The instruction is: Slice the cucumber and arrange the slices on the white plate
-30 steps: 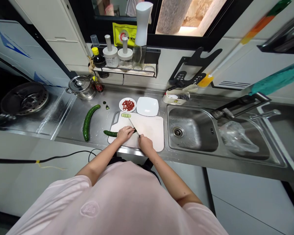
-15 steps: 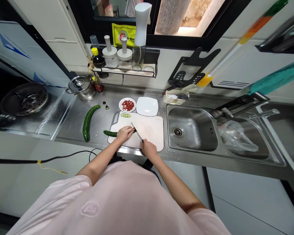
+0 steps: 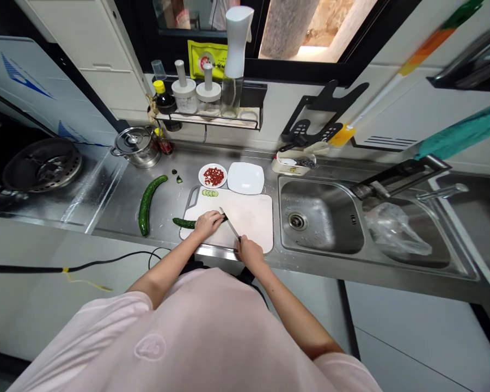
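My left hand [image 3: 209, 224] is closed over a green cucumber [image 3: 183, 222] that lies across the white cutting board [image 3: 253, 218]. One end of the cucumber shows left of the hand, and the middle is covered by my fingers. My right hand [image 3: 250, 251] grips the handle of a knife [image 3: 231, 224], its blade slanting up and left against the cucumber's right end. Several thin cucumber slices [image 3: 209, 193] rest in a row at the board's far edge. A second, whole cucumber [image 3: 148, 206] lies on the steel counter to the left.
Behind the board stand a small plate of chopped red pieces [image 3: 213, 176] and a white square plate [image 3: 245, 178]. Cucumber end scraps [image 3: 179, 179] lie on the counter. A lidded pot [image 3: 136, 147] is at the back left, a double sink [image 3: 320, 218] on the right.
The knife and my right hand have shifted very slightly downward and to the right. My left hand stays on the cucumber.
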`<state>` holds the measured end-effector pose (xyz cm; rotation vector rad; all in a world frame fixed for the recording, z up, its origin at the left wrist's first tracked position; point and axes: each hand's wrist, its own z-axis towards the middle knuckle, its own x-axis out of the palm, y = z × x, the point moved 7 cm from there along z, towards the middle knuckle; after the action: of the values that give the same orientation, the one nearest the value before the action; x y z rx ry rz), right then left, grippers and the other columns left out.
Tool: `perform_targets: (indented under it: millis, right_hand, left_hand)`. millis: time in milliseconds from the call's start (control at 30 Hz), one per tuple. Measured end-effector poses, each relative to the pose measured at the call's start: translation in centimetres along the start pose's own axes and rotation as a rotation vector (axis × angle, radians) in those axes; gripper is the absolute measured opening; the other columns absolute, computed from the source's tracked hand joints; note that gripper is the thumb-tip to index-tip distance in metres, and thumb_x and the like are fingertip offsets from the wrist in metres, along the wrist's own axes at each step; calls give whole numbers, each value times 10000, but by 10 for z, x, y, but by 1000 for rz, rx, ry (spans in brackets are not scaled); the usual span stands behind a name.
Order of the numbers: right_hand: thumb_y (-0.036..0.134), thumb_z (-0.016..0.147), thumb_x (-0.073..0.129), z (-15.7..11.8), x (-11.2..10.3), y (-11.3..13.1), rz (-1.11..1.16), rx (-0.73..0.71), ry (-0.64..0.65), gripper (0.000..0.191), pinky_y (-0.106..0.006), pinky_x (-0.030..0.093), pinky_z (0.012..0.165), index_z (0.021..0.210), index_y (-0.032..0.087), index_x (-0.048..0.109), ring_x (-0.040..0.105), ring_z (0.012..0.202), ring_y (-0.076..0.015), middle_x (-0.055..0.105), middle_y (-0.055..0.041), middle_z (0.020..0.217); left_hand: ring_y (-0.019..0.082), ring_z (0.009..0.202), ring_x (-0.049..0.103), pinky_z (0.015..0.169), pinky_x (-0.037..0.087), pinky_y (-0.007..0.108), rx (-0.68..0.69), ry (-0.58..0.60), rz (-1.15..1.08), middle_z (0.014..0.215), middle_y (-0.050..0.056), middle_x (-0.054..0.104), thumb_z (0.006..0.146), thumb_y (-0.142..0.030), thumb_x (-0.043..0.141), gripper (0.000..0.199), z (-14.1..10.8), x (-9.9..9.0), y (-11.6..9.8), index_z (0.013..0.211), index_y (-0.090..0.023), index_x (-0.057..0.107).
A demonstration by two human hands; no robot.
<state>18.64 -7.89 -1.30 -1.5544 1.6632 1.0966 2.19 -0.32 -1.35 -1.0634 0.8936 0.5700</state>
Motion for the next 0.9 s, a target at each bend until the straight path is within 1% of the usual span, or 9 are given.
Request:
perform_targets:
  millis: [267,400,700,900]
  right_hand:
    - [310,964,298,18,-9,15,25,-23,-22,274,-313,424,744,1058,135,488,642,891,-237,662,-151,936]
    - [308,967,292,23,-12,19,29,-20,-23,285,-319,427,747,1069,131,490,642,899,-244,663,-155,951]
    - [324,970,293,21,-9,17,14,-14,-22,283,-313,427,741,1067,140,483,643,895,-235,665,-148,940]
    - [320,960,314,9,-3,8,10,-10,-28,264,-313,426,715,1038,143,493,651,867,-246,672,-134,903]
  left_hand:
    - [136,935,585,825,455,253,-8,19,5,965,30,648,914,-334,451,253,1,1,1,1017,-258,669]
    - [141,939,584,822,451,256,-19,23,6,972,32,647,913,-336,452,255,1,1,1,1022,-260,670]
    - [139,936,581,823,446,252,-27,22,-22,975,29,646,909,-331,461,245,1,-1,0,1019,-266,670]
    - [140,950,580,840,446,258,-31,30,-24,980,34,644,913,-337,449,259,1,0,1,1027,-260,669]
